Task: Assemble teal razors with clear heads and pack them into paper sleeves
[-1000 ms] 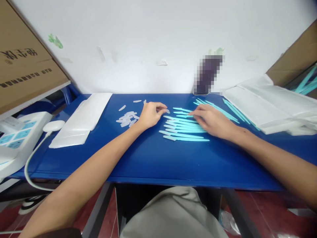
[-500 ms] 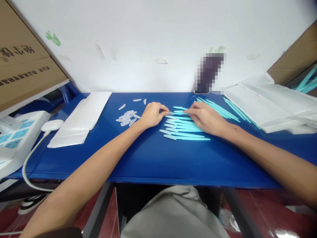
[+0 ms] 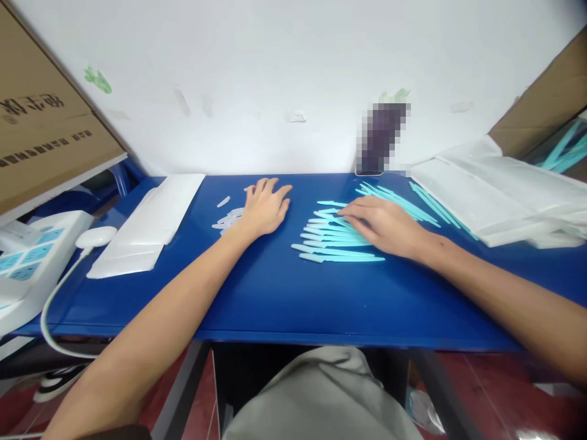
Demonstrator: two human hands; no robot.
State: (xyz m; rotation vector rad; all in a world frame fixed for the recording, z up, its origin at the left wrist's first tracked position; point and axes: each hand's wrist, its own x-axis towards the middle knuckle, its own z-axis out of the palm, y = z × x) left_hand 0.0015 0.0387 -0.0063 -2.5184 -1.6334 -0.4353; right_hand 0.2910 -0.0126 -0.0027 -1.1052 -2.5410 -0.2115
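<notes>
My left hand hovers with fingers spread over the scattered small clear plastic caps, and part of them is hidden beneath it. To the right, a row of turquoise eyebrow razors lies side by side, handles pointing right, several with pale covered blade ends. My right hand is closed, its fingertips on one eyebrow razor near the far end of the row; the palm hides some handles. Beyond this hand lie more turquoise razors in a loose bunch.
White plastic sleeves lie at the left, and a stack of clear bags at the right. A white power strip with a cable stands far left, beside a cardboard box. A pixelated phone leans against the wall.
My left hand has let go at the razor's blade end, moved left over the clear caps and spread its fingers. My right hand has stayed by the row.
</notes>
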